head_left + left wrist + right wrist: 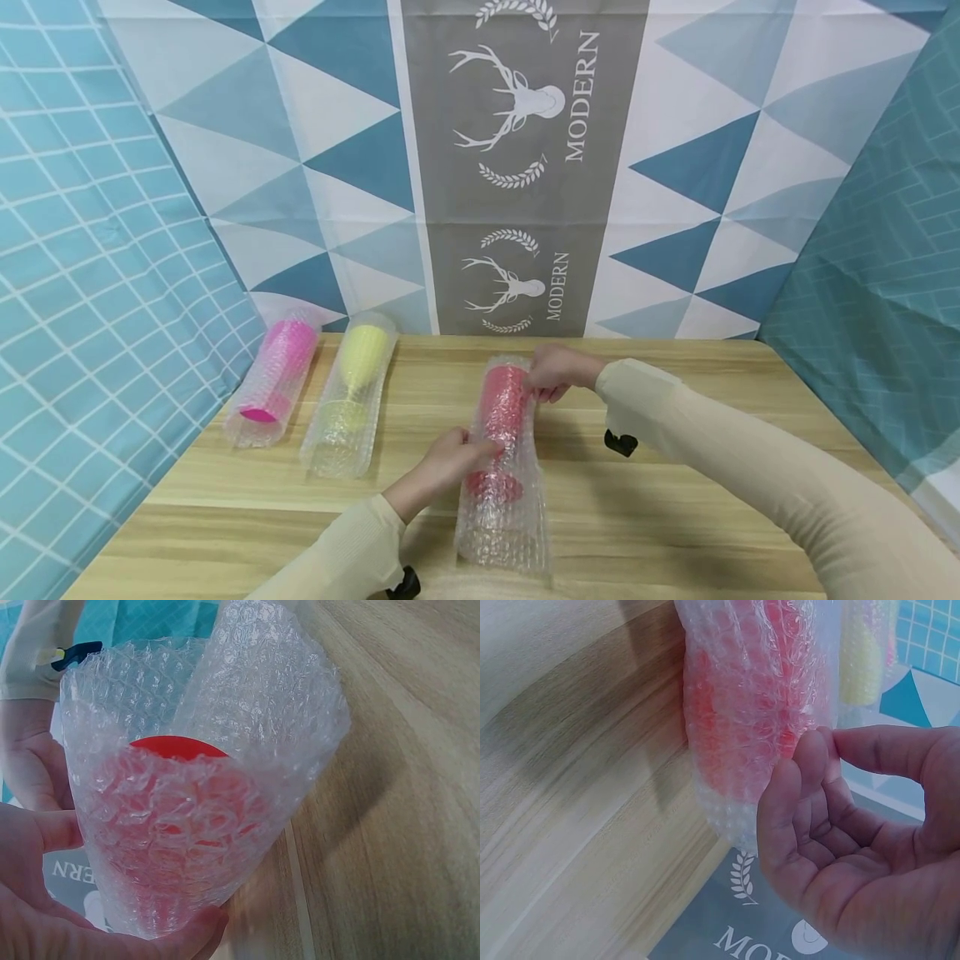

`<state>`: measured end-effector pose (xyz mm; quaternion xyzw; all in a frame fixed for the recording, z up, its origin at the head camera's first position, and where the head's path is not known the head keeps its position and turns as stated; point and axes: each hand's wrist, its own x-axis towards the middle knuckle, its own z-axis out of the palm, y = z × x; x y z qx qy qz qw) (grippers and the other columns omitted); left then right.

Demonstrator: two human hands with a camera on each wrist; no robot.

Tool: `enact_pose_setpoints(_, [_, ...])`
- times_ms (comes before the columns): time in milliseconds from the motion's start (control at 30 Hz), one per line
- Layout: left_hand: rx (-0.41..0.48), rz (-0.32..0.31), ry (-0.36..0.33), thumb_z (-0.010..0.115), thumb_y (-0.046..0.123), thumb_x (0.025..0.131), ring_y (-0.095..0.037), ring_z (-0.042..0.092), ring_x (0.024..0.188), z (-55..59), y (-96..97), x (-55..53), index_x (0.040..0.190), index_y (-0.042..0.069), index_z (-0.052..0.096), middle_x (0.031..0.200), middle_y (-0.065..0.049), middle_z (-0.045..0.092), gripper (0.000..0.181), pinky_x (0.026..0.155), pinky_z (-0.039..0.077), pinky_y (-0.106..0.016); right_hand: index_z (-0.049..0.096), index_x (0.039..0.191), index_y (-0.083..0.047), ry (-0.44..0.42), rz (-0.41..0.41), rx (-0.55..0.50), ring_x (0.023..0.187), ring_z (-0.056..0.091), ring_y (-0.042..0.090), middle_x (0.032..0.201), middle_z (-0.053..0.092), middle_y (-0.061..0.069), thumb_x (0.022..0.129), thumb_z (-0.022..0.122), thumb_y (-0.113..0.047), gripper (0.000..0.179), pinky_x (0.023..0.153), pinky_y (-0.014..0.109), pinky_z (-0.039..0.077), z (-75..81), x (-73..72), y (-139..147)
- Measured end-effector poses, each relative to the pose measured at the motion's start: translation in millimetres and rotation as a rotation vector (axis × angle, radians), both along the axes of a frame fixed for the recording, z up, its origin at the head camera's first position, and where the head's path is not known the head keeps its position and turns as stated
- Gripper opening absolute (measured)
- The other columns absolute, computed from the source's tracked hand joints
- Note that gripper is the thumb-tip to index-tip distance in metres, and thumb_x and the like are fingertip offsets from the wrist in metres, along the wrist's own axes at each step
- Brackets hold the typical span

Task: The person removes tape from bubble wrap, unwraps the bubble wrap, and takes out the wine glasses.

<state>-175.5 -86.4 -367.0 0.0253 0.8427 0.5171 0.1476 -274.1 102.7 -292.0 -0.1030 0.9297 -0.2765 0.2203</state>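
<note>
creased sleeves (750, 467), gripping hands (448, 463), bubble-wrapped red goblet (504, 407)

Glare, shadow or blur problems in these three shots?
Head: white glints on the bubble-wrapped red item, soft shadow on the table below the right sleeve. Left wrist: small bright highlights across the wrap, soft shadow to its right. Right wrist: dim shadow bands left of the wrap; the yellow wrapped item behind looks soft.
</note>
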Motion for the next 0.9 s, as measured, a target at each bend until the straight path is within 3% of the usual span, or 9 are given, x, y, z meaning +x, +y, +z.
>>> enact_pose_setpoints(700, [0.014,0.005,0.005,0.064,0.037,0.086,-0.025,0.062,0.089,-0.7,1.2,0.2,0.113,-0.013,0.054,0.101,-0.020,0.064,0.058,0.081,0.057,-0.044,0.060,0.065,-0.003,0.027,0.009,-0.023,0.051,0.056,0.007,0.056,0.057,-0.002,0.082,0.054,-0.003,0.019,0.069,0.031,0.062,-2.9,-0.1,0.6])
enact_pose_setpoints(900, [0.020,0.002,0.004,0.063,0.037,0.086,-0.026,0.062,0.089,-0.1,1.1,0.6,0.113,-0.013,0.054,0.102,-0.020,0.064,0.057,0.082,0.057,-0.044,0.058,0.062,-0.004,0.037,0.000,-0.029,0.052,0.056,0.007,0.056,0.058,-0.001,0.082,0.054,-0.003,0.020,0.063,0.027,0.061,-3.8,-0.4,1.7])
